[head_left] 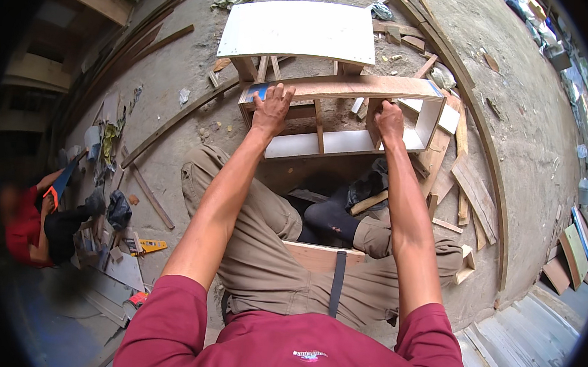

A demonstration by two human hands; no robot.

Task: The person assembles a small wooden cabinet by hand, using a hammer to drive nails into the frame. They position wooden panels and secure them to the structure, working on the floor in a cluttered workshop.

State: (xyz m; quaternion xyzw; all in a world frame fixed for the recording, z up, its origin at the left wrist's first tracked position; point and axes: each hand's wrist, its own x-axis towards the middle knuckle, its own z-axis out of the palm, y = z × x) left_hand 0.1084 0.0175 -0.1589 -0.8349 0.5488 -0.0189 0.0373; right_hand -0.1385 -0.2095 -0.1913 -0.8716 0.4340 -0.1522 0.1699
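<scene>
A wooden frame [343,87] with plywood edges, a white inner face and upright dividers stands tilted in front of my crossed legs. My left hand [271,109] rests on its top edge near the left end, fingers spread beside a blue patch [258,92]. Closed in a fist, my right hand [389,121] grips a wooden divider [374,124] inside the right part of the frame. The fingertips of that hand are partly hidden. Just beyond the frame stands a white-topped wooden piece [300,32] on short supports.
Wood offcuts [476,195] lie to the right, beside a long curved-looking strip [496,176]. At left another person [32,228] holds a handsaw [64,177]. A yellow tool [152,245] lies near that person. Boards [572,258] lean at far right.
</scene>
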